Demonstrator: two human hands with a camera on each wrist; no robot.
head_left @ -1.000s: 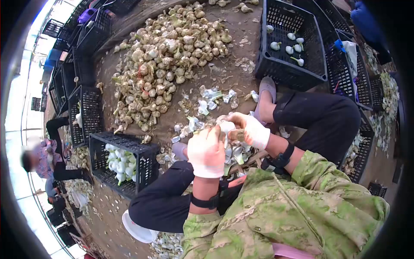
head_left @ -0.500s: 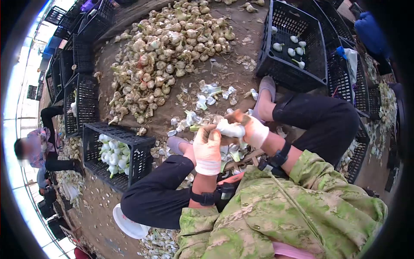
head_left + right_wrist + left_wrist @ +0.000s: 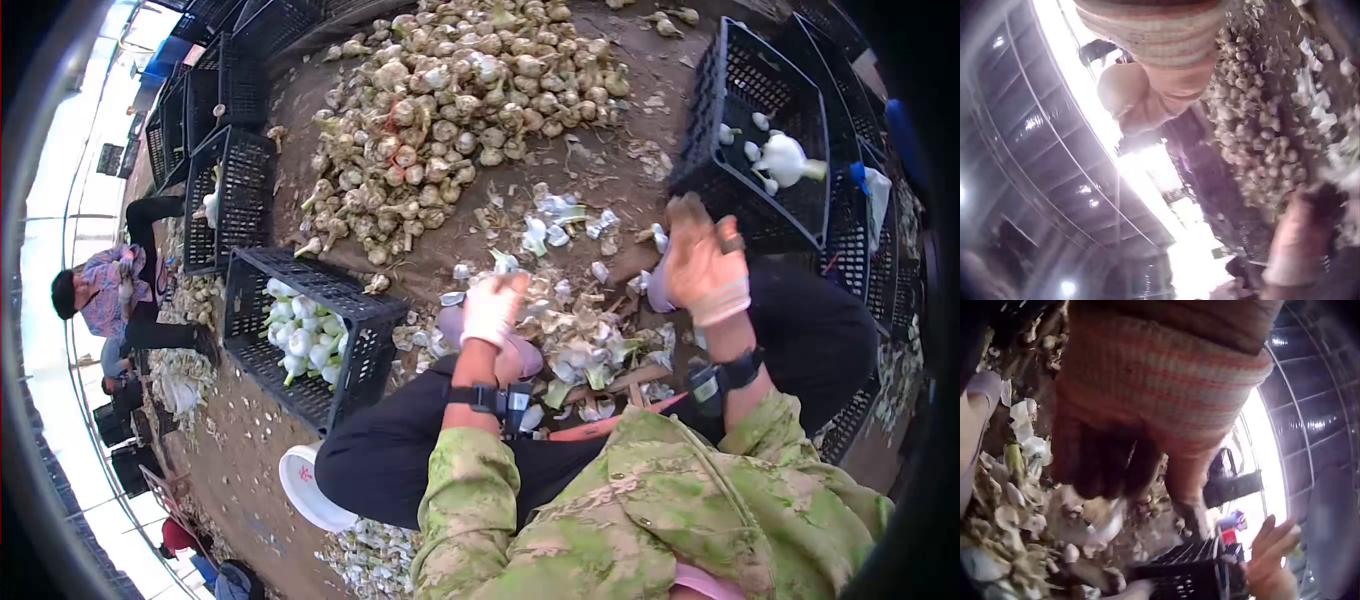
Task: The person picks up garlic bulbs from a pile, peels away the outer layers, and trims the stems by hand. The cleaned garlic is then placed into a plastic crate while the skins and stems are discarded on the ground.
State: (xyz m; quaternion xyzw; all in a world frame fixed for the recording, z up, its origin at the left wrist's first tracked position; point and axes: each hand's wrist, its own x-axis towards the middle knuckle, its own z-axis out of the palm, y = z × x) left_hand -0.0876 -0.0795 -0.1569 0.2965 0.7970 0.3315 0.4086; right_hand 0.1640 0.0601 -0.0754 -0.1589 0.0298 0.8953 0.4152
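A peeled white garlic bulb with a short pale-green stem shows over the right black crate, apart from either hand and looking larger than the bulbs inside. Just below that crate, my gloved right hand has its fingers extended and holds nothing. My left hand, also gloved, hangs over the scattered garlic skins with its fingers loosely bent downward. In the left wrist view its fingers are dark, and a blurred whitish shape lies beyond them. The right hand appears there too, fingers spread.
A heap of unpeeled garlic covers the ground ahead. To the left, another black crate holds several peeled bulbs. Beside my left knee sits a white tub. Another person sits at far left; more crates line that side.
Both hands were together around the white garlic bulb. Now they are apart: the right has moved right toward the crate, the bulb has left it and shows over the crate.
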